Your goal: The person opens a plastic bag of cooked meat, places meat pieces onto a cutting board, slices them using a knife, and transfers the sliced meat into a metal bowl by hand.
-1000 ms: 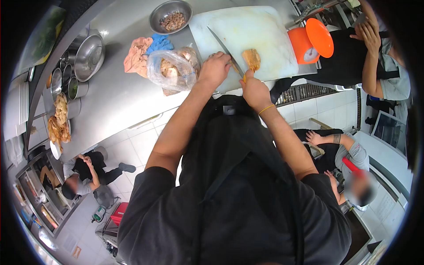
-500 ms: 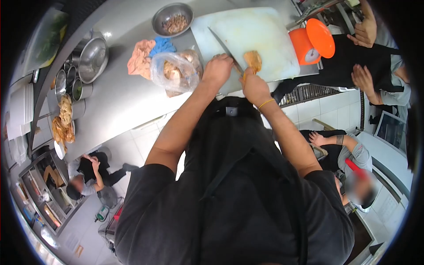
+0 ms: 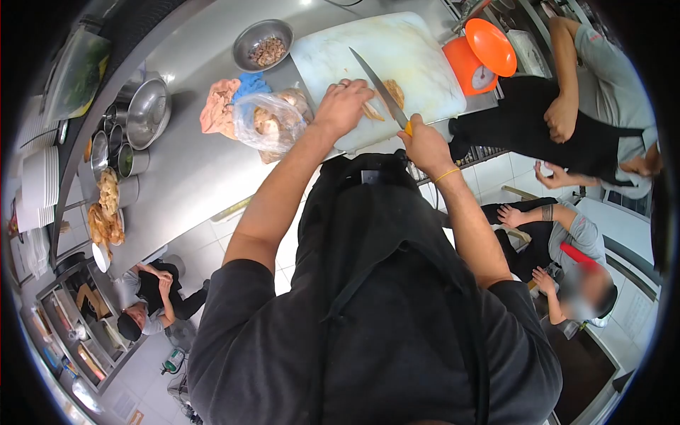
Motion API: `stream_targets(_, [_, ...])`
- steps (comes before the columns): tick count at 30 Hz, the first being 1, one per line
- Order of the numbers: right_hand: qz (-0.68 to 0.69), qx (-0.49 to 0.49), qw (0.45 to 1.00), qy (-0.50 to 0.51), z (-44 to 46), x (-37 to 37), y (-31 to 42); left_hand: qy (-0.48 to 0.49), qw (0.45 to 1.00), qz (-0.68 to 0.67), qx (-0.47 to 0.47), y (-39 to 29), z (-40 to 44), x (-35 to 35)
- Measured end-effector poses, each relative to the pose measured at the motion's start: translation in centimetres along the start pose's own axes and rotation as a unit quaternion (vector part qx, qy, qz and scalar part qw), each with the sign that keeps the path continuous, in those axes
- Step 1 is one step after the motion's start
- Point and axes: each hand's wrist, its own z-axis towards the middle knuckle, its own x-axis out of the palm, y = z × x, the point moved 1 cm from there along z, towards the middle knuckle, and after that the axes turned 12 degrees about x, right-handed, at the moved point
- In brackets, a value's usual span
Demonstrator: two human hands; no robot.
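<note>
In my right hand [image 3: 428, 147] is a kitchen knife [image 3: 381, 86] with a yellow handle, its long blade slanting up and left over the white cutting board [image 3: 333, 46]. Beyond the blade lies a brown-yellow piece of cooked meat [image 3: 394, 92], partly covered by it. My left hand [image 3: 344, 108] is at the board's left side with its fingers curled and their tips hidden. A thin strip of meat [image 3: 372, 112] lies between that hand and the blade. Close to my left wrist sits a clear plastic bag [image 3: 265, 127] with pale meat pieces.
A metal bowl [image 3: 263, 44] of chopped bits stands left of the board, an orange scale [image 3: 471, 67] on its right. Pink cloth [image 3: 220, 106] and blue cloth [image 3: 251, 86] lie near the bag. Whole cooked chickens [image 3: 106, 212] are far left. Co-workers stand right and sit further back.
The knife has swung more upright and right, and my right hand has moved back from the meat. My left hand has shifted slightly left, apart from the blade. The co-worker at right has lowered an arm.
</note>
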Motion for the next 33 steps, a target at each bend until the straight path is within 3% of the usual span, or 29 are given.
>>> stream_targets(1, [0.0,0.004,1.0,0.0,-0.1,0.2,-0.3,-0.003,0.999,0.007,0.04,0.2,0.2,0.0])
stream_targets(4, [0.006,0.007,1.0,-0.005,-0.9,0.6,-1.1,0.126,0.991,-0.012,0.04,1.1,1.0,0.3])
stream_targets(7, [0.015,-0.007,1.0,-0.019,-1.2,0.9,-1.7,0.15,0.989,-0.015,0.006,0.8,1.2,-0.2])
stream_targets(13, [-0.004,-0.037,0.998,-0.057,-0.5,0.7,-0.1,0.056,0.994,-0.017,-0.092,-1.6,-0.8,1.0])
stream_targets(15, [-0.002,-0.066,0.994,-0.086,0.5,0.9,0.9,0.038,0.994,-0.018,-0.103,-1.8,-0.7,1.1])
stream_targets(19, [-0.054,-0.075,0.995,-0.049,1.9,0.9,2.2,-0.009,0.995,-0.035,-0.091,-1.5,-0.5,1.3])
stream_targets(26, [-0.055,-0.036,0.998,0.009,3.9,3.1,2.6,0.033,0.992,-0.061,-0.105,-0.7,-0.3,1.8])
stream_targets(33, [-0.06,-0.042,0.997,0.025,2.3,0.1,3.6,0.046,0.992,-0.057,-0.102,-0.7,-0.1,2.0])
